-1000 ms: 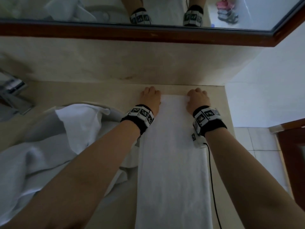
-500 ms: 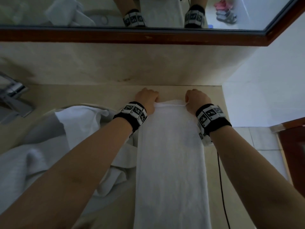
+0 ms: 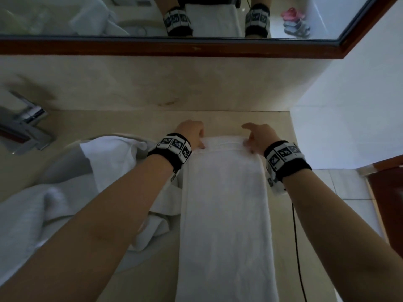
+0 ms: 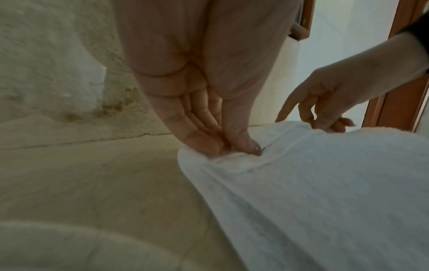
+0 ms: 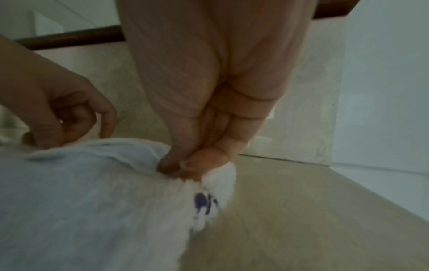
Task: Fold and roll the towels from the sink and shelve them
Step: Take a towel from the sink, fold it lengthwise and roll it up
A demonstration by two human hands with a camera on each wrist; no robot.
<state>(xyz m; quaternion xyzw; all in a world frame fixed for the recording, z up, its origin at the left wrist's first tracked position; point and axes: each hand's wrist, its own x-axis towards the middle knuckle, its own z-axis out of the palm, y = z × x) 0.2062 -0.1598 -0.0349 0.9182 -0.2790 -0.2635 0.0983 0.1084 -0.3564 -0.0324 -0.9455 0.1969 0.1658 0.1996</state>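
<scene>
Both hands pinch the far corners of the folded towel (image 3: 224, 214), left hand (image 3: 192, 134) and right hand (image 3: 258, 136); its long axis runs back from them toward the person.

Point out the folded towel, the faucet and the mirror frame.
folded towel (image 3: 224, 214): head view, middle of its flat top layer.
faucet (image 3: 24, 125): head view, its metal body.
mirror frame (image 3: 152, 47): head view, lower wooden rail.
</scene>
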